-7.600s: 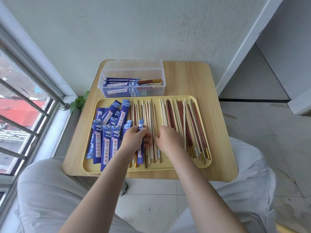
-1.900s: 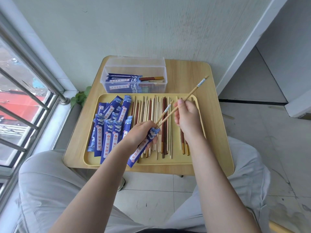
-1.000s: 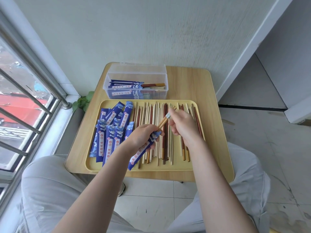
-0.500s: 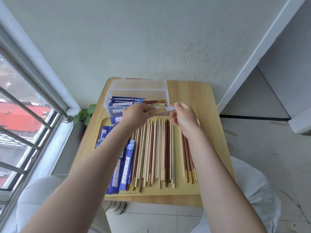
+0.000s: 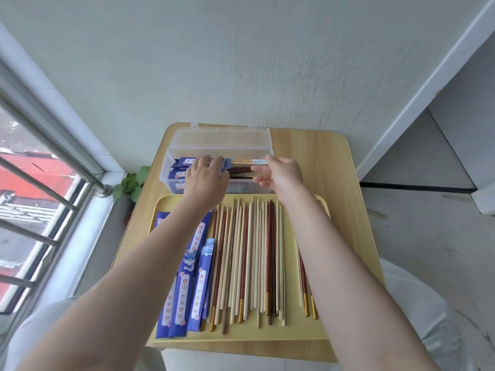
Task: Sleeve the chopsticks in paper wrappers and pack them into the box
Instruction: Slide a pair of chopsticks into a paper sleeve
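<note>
Both hands, left hand (image 5: 205,180) and right hand (image 5: 281,174), hold a sleeved pair (image 5: 241,162) over the box (image 5: 214,137), fingers curled.

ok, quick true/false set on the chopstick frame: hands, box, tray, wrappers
1. Both hands are over the clear box. True: the left hand and right hand hold a sleeved pair level above it.
2. The box holds nothing yet. False: blue sleeved pairs already lie inside.
3. Bare chopsticks lie on the yellow tray. True.
4. The spare blue wrappers lie at the tray's right side. False: they lie at its left side.
5. The box lid is closed. False: it stands open behind the box.
</note>
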Demonstrator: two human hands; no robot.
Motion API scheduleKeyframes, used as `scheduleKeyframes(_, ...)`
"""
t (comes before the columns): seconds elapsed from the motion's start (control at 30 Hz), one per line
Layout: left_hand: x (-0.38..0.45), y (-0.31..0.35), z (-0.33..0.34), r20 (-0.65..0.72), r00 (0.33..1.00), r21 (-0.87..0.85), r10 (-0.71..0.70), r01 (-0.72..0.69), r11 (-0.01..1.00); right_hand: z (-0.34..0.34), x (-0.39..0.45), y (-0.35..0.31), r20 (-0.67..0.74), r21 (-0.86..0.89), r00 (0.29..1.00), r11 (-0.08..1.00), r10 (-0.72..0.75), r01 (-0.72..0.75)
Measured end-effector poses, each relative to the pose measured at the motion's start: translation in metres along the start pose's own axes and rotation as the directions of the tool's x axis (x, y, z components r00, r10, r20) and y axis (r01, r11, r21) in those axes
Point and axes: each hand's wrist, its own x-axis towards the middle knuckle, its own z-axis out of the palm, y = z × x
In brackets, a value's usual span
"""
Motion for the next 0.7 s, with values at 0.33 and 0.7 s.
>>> scheduleKeyframes(0.33, 0.008, -0.020, 0.004, 0.098, 0.991, 0.270, -0.090, 0.060, 0.961, -0.001, 0.003, -0.005, 0.076, -0.563, 0.978, 0.801, -0.194, 0.202)
scheduleKeyframes(0.7, -0.055, -0.006, -0.015, -0.243, 0.967, -0.176, -0.077, 0.034, 0.984, 0.002, -0.056, 0.025, 0.245, -0.793, 0.954, 0.531, -0.173, 0.300)
